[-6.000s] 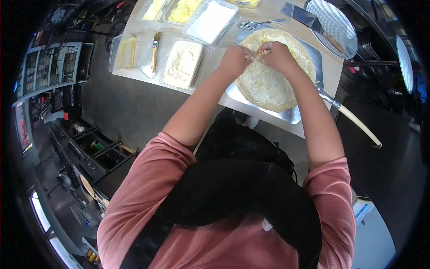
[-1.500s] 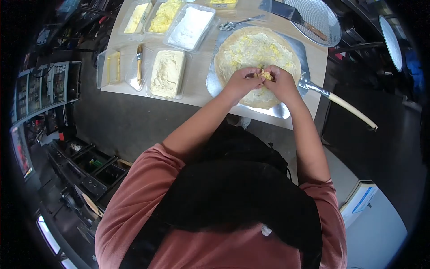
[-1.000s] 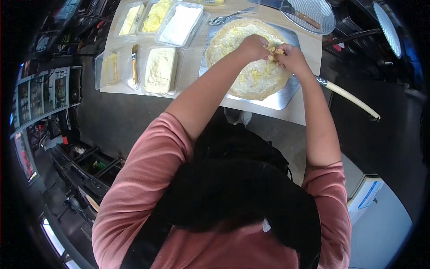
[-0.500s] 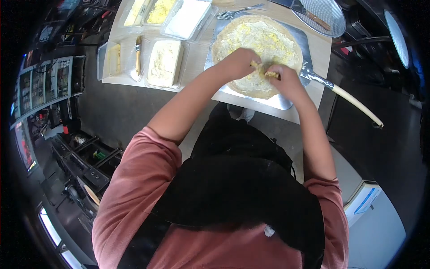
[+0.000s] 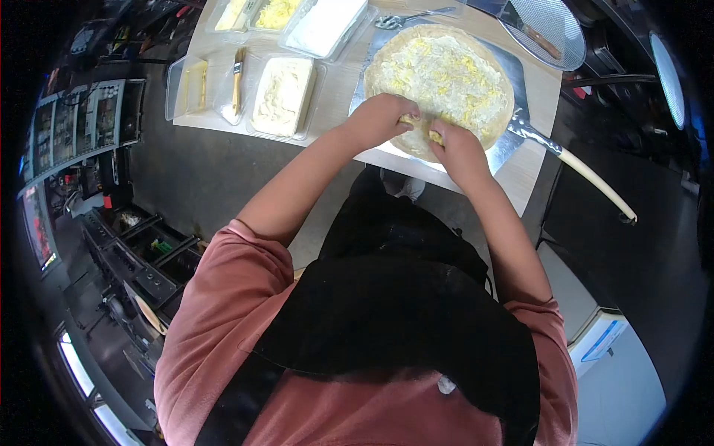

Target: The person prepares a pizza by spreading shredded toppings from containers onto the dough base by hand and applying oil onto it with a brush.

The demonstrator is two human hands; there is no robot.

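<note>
A round pizza base (image 5: 446, 74) with a pale spread and scattered yellow shreds lies on a metal peel (image 5: 513, 82). Over its near left part is my left hand (image 5: 383, 121), fingers curled round yellow shredded cheese that shows at the fingertips. My right hand (image 5: 461, 154) is closed on more of the same shreds above the near edge, a short gap from the left one. The peel's pale handle (image 5: 595, 175) sticks out to the right past the table edge. At the back left, a clear tub (image 5: 277, 13) holds similar yellow shreds.
Left on the table (image 5: 197, 41) are a tub of creamy spread (image 5: 284, 97), a brush (image 5: 237, 82), an oil-coloured container (image 5: 195, 85) and a white-filled tub (image 5: 327, 26). A metal spoon (image 5: 394, 21) lies behind the base; a mesh strainer (image 5: 550, 30) is at back right.
Both hands have come nearer to me, from the middle of the base to its near edge, still closed on shreds. More yellow shows on the base. The camera view has shifted slightly.
</note>
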